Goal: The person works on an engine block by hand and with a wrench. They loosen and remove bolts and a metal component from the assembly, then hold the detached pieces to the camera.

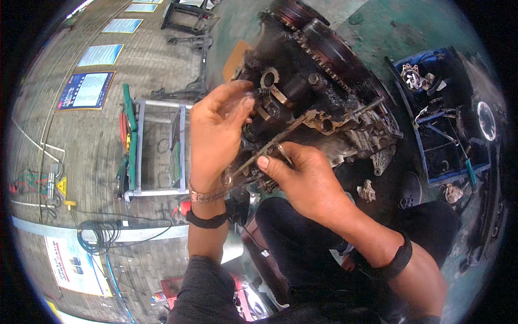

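A greasy engine block (334, 116) lies before me with its crankshaft (278, 100) exposed and a large dark toothed wheel (334, 54) at its far end. My left hand (218, 127) is beside the crankshaft, palm partly turned up. Its thumb and forefinger are bent with a gap between them, and I see nothing held there. At the block's near edge, my right hand (307, 178) is closed, thumb against the fingers, around a thin curved metal piece (285, 155). The fingers hide part of that piece.
A blue-edged parts tray (423, 154) with metal parts and a green-handled tool (471, 171) stands to the right. Crumpled rags (367, 191) lie nearby. A metal frame rack (162, 193) stands left, against a brick wall with posters (86, 90). My knees are close below the block.
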A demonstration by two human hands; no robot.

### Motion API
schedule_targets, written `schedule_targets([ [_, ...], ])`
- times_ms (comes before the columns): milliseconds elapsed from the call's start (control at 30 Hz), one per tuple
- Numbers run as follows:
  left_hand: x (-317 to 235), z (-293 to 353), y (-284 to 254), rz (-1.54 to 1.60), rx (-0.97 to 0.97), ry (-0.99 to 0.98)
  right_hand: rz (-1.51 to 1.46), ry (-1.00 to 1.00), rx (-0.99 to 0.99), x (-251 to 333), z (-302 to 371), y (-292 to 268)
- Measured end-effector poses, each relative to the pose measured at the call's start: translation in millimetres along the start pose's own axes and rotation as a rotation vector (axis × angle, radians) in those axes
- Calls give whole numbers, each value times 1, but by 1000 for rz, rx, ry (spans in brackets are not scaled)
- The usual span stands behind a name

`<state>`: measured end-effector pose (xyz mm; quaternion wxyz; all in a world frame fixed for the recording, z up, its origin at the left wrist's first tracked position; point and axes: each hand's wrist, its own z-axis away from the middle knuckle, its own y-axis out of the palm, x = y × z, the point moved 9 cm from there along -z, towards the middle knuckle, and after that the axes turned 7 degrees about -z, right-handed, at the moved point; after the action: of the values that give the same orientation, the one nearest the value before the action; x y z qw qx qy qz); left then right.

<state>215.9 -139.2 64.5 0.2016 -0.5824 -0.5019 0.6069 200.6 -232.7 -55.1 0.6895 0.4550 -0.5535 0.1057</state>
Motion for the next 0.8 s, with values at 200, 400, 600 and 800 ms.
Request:
schedule_targets([
  [200,-7,-5,6,-44,22,11,-32,-59,-34,9,1,-2],
  [400,-11,-5,8,-74,30,53,25,-79,-50,14,4,-6],
  [600,-7,-7,9,11,12,20,25,-93,-56,16,3,-5],
  [800,-8,-11,10,-25,12,6,19,-77,-64,13,2,-6],
])
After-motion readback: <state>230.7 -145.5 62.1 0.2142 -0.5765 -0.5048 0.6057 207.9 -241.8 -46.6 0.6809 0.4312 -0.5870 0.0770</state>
